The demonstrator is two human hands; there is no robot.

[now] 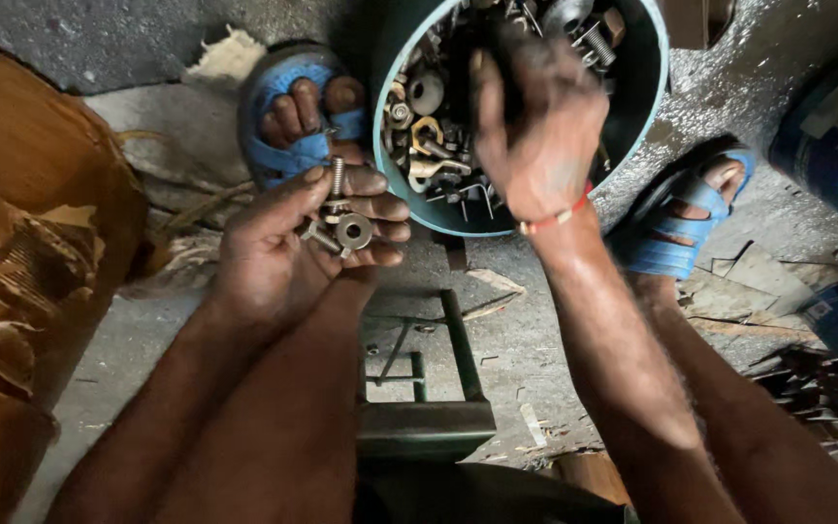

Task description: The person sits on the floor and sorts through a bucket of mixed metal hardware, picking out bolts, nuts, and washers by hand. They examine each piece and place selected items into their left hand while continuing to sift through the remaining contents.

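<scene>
My left hand [288,243] is cupped just left of a round teal bucket [654,87]. It holds a few grey metal bolts and a washer [346,228], one bolt standing up between thumb and fingers. My right hand [535,121] reaches down into the bucket, its fingers buried among several loose nuts, bolts, springs and hooks [429,146]. What the right fingers grip is hidden. A red thread band [557,218] circles the right wrist.
My feet in blue sandals [293,112] [681,228] rest on the grey concrete floor either side of the bucket. A brown torn sack [31,262] fills the left. A green metal stool frame [438,388] sits below. Blue cans [831,126] stand at the right.
</scene>
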